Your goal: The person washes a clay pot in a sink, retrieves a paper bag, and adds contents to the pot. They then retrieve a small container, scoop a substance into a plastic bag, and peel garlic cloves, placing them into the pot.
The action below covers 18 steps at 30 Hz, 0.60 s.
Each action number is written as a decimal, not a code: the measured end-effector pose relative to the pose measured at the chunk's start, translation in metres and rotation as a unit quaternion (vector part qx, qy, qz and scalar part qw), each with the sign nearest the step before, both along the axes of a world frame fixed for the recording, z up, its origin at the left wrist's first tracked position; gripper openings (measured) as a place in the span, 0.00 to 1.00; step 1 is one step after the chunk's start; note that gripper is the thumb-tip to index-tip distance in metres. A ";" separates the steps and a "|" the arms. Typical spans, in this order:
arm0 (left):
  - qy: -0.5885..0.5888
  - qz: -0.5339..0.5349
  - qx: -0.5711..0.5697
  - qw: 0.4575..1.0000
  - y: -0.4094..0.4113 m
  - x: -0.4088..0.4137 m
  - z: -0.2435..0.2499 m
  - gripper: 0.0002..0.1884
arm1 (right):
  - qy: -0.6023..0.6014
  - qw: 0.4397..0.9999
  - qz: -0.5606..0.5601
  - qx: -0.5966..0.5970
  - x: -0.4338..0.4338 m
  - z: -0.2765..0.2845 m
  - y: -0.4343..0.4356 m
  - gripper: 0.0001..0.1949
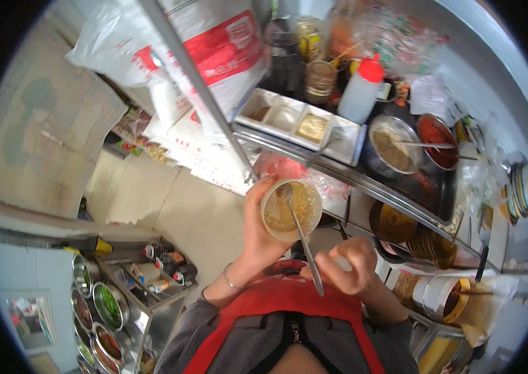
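Observation:
My left hand (261,219) is shut around a translucent plastic cup (268,210) that holds a yellowish, grainy mix with seed-like bits. A metal spoon (302,238) stands in the cup, its handle slanting out towards my apron. Beside that handle, my right hand (350,269) has curled fingers; a small pale patch shows between them, and whether they grip the spoon or something else is unclear. Above the cup, on a metal shelf, lies a white divided tray (292,104) with seasonings and a utensil. A squeeze bottle with a red cap (362,89) stands behind it.
Right of the tray are a metal bowl of paste with a spoon (394,145) and a bowl of red sauce (434,135). The shelf's metal edge (362,180) runs close above my hands. Stacked brown bowls (432,248) sit lower right. Metal bowls of food (109,306) stand lower left.

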<state>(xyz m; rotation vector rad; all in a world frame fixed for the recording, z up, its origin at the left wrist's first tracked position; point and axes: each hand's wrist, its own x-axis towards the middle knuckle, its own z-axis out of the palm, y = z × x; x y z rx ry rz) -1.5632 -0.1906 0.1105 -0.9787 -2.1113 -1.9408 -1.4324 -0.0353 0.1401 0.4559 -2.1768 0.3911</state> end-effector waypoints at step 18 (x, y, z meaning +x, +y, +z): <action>0.156 0.151 -0.039 0.975 -0.075 -0.017 -0.003 0.45 | -0.145 0.943 0.176 0.244 -0.040 0.060 -0.037 0.20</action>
